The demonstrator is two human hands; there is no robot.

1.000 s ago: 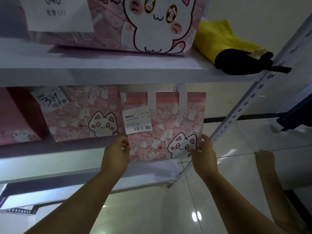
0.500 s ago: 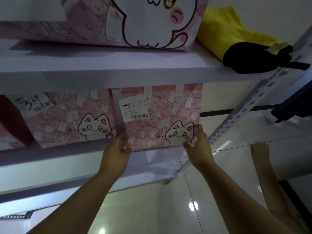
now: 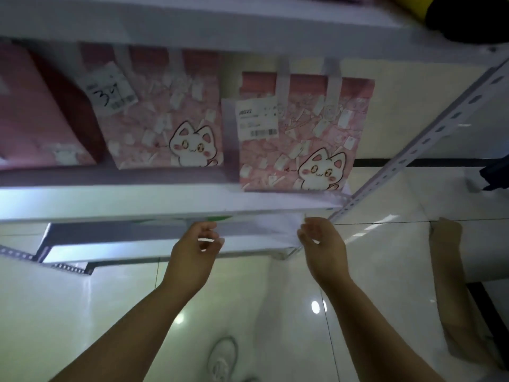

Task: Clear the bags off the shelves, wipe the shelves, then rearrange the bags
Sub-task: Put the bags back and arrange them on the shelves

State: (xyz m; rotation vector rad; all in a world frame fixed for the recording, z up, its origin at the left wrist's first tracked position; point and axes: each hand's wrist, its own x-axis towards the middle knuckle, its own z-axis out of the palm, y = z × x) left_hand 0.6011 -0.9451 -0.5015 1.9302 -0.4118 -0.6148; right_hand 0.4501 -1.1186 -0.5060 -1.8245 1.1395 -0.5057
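Observation:
Three pink cat-print bags stand on the middle shelf (image 3: 137, 201). The right bag (image 3: 305, 139), bearing a white barcode label, stands upright at the shelf's right end. The middle bag (image 3: 165, 128) has a label marked 34, and the left bag (image 3: 35, 114) is plainer pink. My left hand (image 3: 197, 241) hangs below the shelf's front edge, fingers loosely curled, holding nothing. My right hand (image 3: 321, 238) is also loosely curled, beside a white sheet (image 3: 286, 230) that droops from the shelf corner. I cannot tell if it touches the sheet.
The upper shelf (image 3: 192, 26) runs overhead, with a black cloth (image 3: 468, 20) at its right end. A perforated white post (image 3: 429, 133) slants at the right. A lower shelf (image 3: 132, 246) lies behind my hands. Another person's limb (image 3: 449, 252) is at the right; a shoe (image 3: 223, 357) shows on the glossy tiled floor.
Both hands have let go of the right bag and dropped below the shelf edge. The bag now stands alone at the right end. The view has tilted downward.

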